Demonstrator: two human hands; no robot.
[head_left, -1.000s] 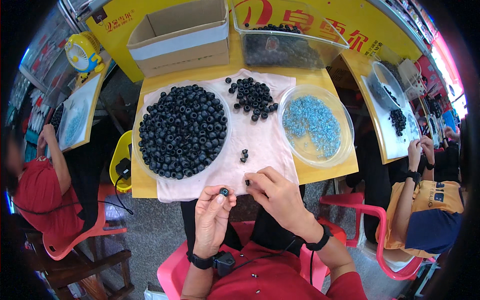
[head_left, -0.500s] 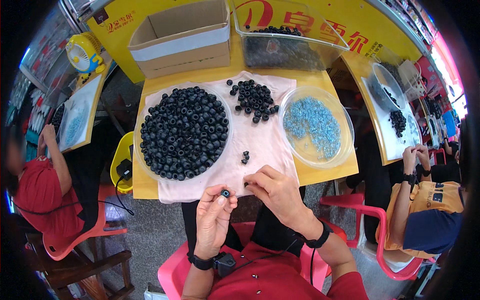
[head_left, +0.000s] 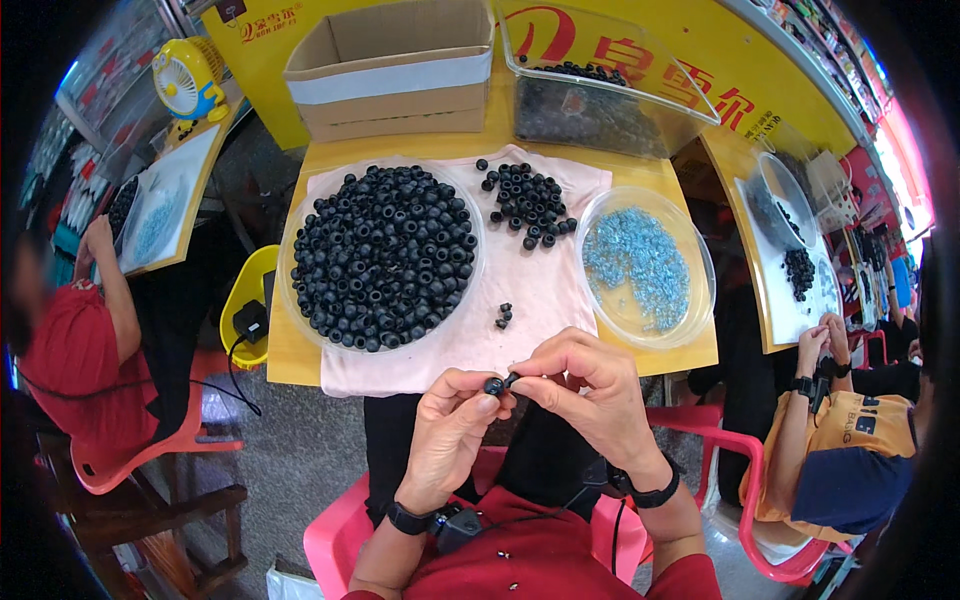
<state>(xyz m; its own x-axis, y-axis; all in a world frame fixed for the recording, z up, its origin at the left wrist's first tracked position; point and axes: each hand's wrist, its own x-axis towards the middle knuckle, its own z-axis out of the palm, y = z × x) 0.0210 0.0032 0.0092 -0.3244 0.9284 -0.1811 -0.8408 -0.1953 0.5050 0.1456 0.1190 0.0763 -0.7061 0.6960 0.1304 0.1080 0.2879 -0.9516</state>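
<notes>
Head view: both hands meet just below the near edge of the bench (head_left: pixel 300 365), above the lap. The left hand (head_left: pixel 450 430) pinches a small black ring (head_left: pixel 493 385) between thumb and forefinger, its other fingers curled loosely. The right hand (head_left: pixel 585 390) is closed to a fine pinch on a tiny dark piece (head_left: pixel 511 379) that touches the ring; what that piece is cannot be told at this size.

To do this joining well, I would judge it best to keep the ring steady in the left pinch with its hole turned toward the right fingertips, press the small piece in straight, and hold both hands close to the bench edge so a dropped part lands on the pink cloth (head_left: pixel 540 290).

On that cloth sits a round tray (head_left: pixel 300 320) heaped with black rings, a loose pile of rings (head_left: pixel 528 200) behind, a few stray ones (head_left: pixel 503 316) near the hands, and to the right a clear bowl (head_left: pixel 700 300) of blue bits. A cardboard box (head_left: pixel 395 70) and a clear bin (head_left: pixel 600 90) stand at the far edge.
</notes>
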